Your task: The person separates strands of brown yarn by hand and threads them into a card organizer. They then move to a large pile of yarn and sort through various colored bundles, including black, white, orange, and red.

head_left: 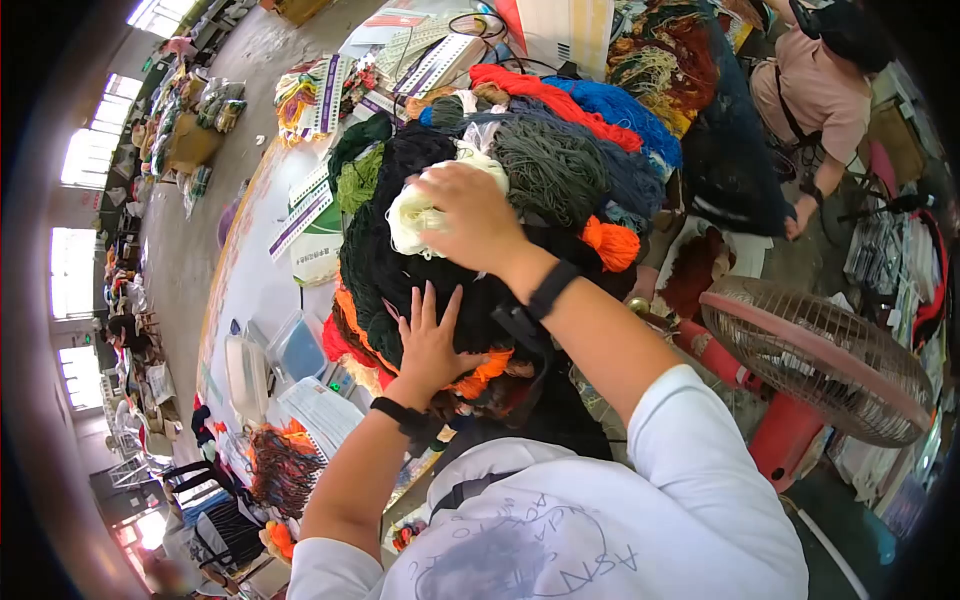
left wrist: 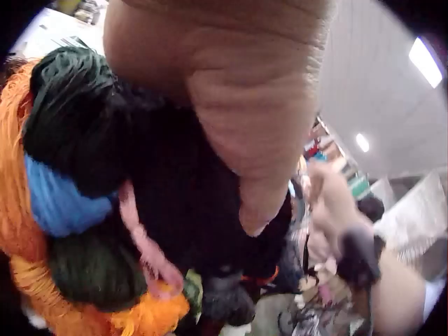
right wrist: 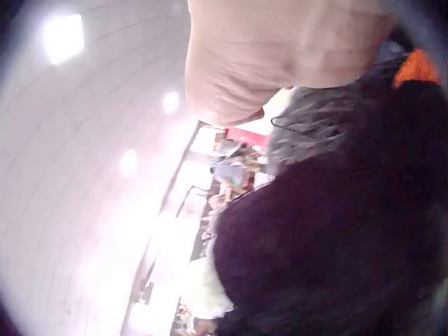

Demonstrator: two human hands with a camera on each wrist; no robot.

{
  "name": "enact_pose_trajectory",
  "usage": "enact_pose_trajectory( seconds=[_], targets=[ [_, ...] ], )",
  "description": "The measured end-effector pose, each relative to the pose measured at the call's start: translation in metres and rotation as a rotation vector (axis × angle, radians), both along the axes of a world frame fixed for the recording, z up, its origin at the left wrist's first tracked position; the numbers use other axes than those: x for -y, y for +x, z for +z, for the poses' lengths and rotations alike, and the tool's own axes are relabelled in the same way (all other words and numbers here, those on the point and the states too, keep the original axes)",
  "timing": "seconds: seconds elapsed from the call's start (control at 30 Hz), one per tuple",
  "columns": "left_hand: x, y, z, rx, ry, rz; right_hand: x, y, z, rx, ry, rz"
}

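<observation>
A large heap of yarn hanks lies in front of me. My right hand [head_left: 470, 215] grips a cream yarn hank [head_left: 408, 222] on top of the heap; the palm and wrist hide part of it. Lower down, my left hand [head_left: 432, 345] rests with spread fingers on black yarn [head_left: 385, 255]. Dark grey-green yarn [head_left: 550, 160] lies to the right of the cream hank. An orange bundle [head_left: 610, 243] sits at the heap's right side. In the left wrist view, dark green yarn [left wrist: 73, 133], a blue hank [left wrist: 66, 199] and orange yarn [left wrist: 14, 168] show beside the black.
Colour sample cards [head_left: 300, 220] and a plastic box [head_left: 245, 375] lie on the white table [head_left: 235, 310] to the left. Red yarn [head_left: 555, 100] and blue yarn [head_left: 620, 115] are at the back. A pink fan [head_left: 820, 350] stands at right, near another person [head_left: 820, 90].
</observation>
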State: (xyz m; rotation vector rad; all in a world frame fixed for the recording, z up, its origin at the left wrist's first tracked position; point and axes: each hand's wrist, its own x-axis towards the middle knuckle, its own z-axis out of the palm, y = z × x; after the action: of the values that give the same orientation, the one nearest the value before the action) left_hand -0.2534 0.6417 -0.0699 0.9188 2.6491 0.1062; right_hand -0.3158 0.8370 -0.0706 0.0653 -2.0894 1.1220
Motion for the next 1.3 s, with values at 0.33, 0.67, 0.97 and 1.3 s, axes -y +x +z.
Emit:
enact_pose_trajectory(
  seconds=[0.33, 0.67, 0.97, 1.3],
  targets=[
    [-0.025, -0.044, -0.038, -0.094, 0.001, -0.084, -0.097, 0.055, -0.101, 0.625, -0.46, -0.499],
    [0.07, -0.109, -0.024, 0.779, 1.278, 1.018, -0.084, 0.148, -0.163, 0.727, -0.64, -0.492],
    [0.079, -0.128, -0.03, 1.005, 1.336, 1.174, 0.011, 0.1, -0.041, 0.424, 0.401, 0.164],
    [0.09, -0.177, 0.005, 1.087, 1.539, 1.064, -0.007, -0.054, 0.027, 0.461, 0.294, 0.293]
  ],
)
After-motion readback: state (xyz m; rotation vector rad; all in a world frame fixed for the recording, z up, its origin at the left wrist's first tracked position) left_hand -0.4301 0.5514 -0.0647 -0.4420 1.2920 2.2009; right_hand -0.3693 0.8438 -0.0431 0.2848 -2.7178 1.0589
